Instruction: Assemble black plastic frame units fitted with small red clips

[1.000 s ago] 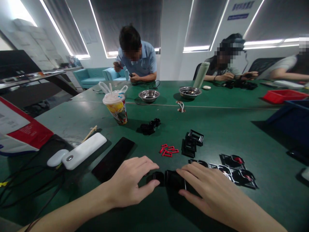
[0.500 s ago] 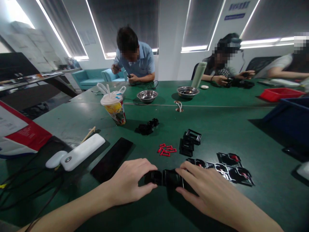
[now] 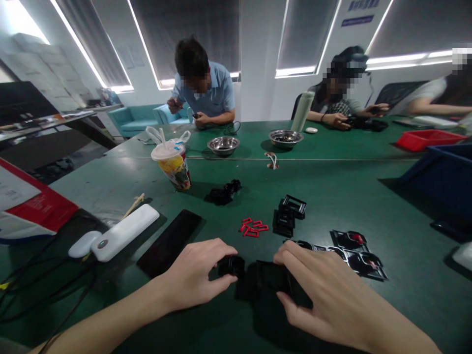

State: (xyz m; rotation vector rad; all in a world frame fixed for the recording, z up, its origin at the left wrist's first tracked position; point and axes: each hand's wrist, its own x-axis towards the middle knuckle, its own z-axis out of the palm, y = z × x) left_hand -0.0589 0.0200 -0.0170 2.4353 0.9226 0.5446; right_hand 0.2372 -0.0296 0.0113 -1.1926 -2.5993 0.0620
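Observation:
Between the thumb and fingers of my left hand (image 3: 201, 270) is a small black plastic piece (image 3: 231, 266) with a rounded opening. My right hand (image 3: 313, 285) grips a larger black rectangular frame (image 3: 273, 276) by its right side, thumb below and fingers above. A narrow gap separates the two parts. Just beyond them lie several small red rectangular rings (image 3: 252, 229). Stacked black frames (image 3: 289, 216) sit farther right. Flat black pieces with red centres (image 3: 356, 253) lie past my right hand, which partly hides them.
Left of my hands are a black phone (image 3: 171, 241), a white handheld device (image 3: 127, 232) and cables. A drink cup (image 3: 172, 164), black parts (image 3: 224, 191) and two metal bowls (image 3: 223, 145) stand farther back. A blue bin (image 3: 438, 172) is at right. Co-workers sit or lean across the table.
The two black parts, close together before, are now farther apart. My right hand has tilted the frame so its opening shows more. The view has shifted slightly.

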